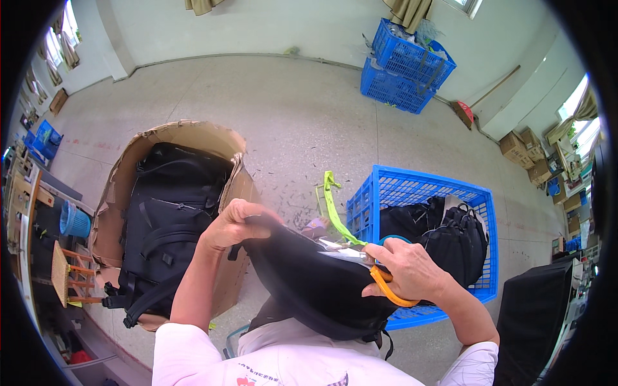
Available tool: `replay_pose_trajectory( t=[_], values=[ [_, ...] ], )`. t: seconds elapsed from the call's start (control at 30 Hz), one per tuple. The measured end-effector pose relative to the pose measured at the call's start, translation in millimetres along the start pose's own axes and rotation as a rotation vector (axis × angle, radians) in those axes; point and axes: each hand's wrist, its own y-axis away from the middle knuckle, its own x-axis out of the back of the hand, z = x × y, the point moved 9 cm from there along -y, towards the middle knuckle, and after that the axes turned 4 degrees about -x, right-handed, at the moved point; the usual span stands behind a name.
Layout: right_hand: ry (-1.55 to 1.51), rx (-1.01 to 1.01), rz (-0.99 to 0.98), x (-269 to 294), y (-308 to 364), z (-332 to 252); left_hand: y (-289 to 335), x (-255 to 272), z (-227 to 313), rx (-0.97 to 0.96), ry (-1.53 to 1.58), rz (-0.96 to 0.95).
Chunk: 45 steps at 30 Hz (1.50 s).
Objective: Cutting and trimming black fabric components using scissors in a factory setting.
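Observation:
My left hand (237, 225) pinches the upper left edge of a black fabric bag (309, 283) that lies across my lap. In my right hand (412, 270) is a pair of scissors (385, 288) with orange handles, their metal blades lying along the bag's top edge. Whether the blades are apart is hard to make out. A yellow-green ribbon (333, 209) runs from beside the right-hand fingers out over the floor. The lower part of the bag is partly hidden by its own folds.
At my left stands an open cardboard box (235, 276) holding black backpacks (170, 225). On the right, a blue plastic crate (494, 244) contains black fabric pieces (450, 241). Farther off are stacked blue crates (399, 87), a red dustpan (463, 114) and a wooden stool (61, 273).

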Motion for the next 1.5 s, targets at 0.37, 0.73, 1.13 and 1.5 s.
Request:
replay_pose_trajectory(
  t=[0.37, 0.73, 1.13, 1.5],
  values=[
    [-0.069, 0.004, -0.012, -18.3, -1.7, 9.1, 0.0, -0.4, -6.2, 0.026, 0.033, 0.001],
    [-0.708, -0.189, 0.104, -6.6, -5.2, 49.6, -35.6, 7.0, 39.9, -0.010, 0.019, 0.076],
    [-0.188, -0.040, 0.199, 20.1, 11.4, 27.5, -47.2, -1.4, 72.0, -0.172, -0.091, -0.004],
    [-0.230, 0.052, 0.282, 9.8, 11.3, 16.2, -39.3, 1.3, 61.1, -0.132, -0.153, -0.022]
  ],
)
